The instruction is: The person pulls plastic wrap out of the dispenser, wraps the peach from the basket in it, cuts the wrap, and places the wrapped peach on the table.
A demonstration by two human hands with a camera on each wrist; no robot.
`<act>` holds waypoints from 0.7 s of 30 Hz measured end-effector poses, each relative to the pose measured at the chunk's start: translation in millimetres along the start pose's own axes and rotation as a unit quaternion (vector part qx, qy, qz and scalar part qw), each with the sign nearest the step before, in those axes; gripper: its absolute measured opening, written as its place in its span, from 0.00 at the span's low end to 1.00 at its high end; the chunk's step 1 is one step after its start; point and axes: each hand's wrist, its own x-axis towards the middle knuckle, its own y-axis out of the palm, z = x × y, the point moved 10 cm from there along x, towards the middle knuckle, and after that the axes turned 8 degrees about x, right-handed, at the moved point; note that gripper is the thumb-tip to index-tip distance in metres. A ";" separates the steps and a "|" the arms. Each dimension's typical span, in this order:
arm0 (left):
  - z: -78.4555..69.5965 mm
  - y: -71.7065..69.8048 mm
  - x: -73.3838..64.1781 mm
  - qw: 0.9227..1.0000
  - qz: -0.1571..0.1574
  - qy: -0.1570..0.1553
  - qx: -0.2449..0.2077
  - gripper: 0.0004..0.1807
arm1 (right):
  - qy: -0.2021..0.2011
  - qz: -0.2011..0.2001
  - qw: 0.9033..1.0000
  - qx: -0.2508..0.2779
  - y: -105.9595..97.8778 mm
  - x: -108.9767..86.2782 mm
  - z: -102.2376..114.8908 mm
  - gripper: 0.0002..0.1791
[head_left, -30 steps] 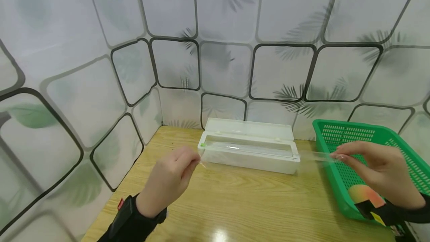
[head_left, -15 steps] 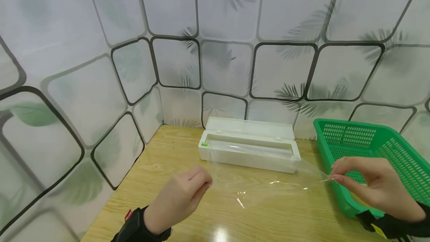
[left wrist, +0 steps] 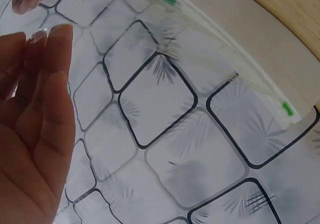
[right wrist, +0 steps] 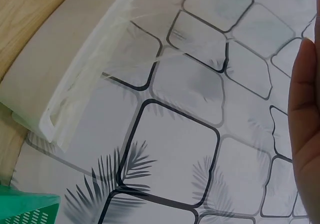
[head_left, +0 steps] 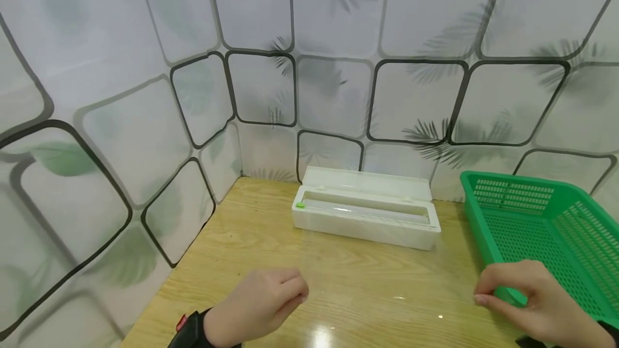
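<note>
Two sides of clear film are being pinched by the left hand, lower centre, and right hand, lower right, below the white box at mid-frame. Light, limp, clingy handling is being presumed; corner holds are being advised.

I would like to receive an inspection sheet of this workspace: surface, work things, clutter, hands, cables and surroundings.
Surface: wood-grain table, with a bright reflection towards the front.
Work things: white box, its lid open; a pale roll lies inside, a small green piece sits at the left end, and clear film stretches from the box towards the person.
Clutter: green basket at the right.
Hands: left hand and right hand each pinch the film.
Cables: nothing seen.
Surroundings: leaf-patterned wall covering behind and at left.
</note>
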 end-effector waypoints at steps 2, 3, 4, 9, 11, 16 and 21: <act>2.8 4.9 -4.6 1.000 0.030 -0.006 -0.001 0.07 | 0.033 0.021 0.999 -0.016 6.2 -7.1 -6.4 0.16; 5.0 7.4 -7.3 0.999 0.045 -0.011 -0.005 0.08 | 0.049 0.033 0.998 -0.019 9.5 -10.5 -10.0 0.18; 7.9 10.0 -10.1 0.998 0.059 -0.019 -0.011 0.08 | 0.063 0.046 0.997 -0.019 13.1 -14.3 -13.4 0.20; 19.5 19.6 -22.2 0.992 0.111 -0.049 -0.037 0.08 | 0.073 0.090 0.992 0.055 30.8 -26.1 -23.6 0.22; 22.9 22.7 -26.3 0.990 0.124 -0.055 -0.049 0.08 | 0.073 0.103 0.990 0.070 37.7 -29.0 -26.8 0.21; 29.8 29.2 -36.3 0.986 0.143 -0.069 -0.060 0.10 | 0.083 0.138 0.984 0.083 56.6 -35.2 -36.2 0.19; 33.7 37.7 -44.4 0.981 0.167 -0.079 -0.052 0.11 | 0.133 0.154 0.974 0.103 73.4 -44.5 -50.2 0.16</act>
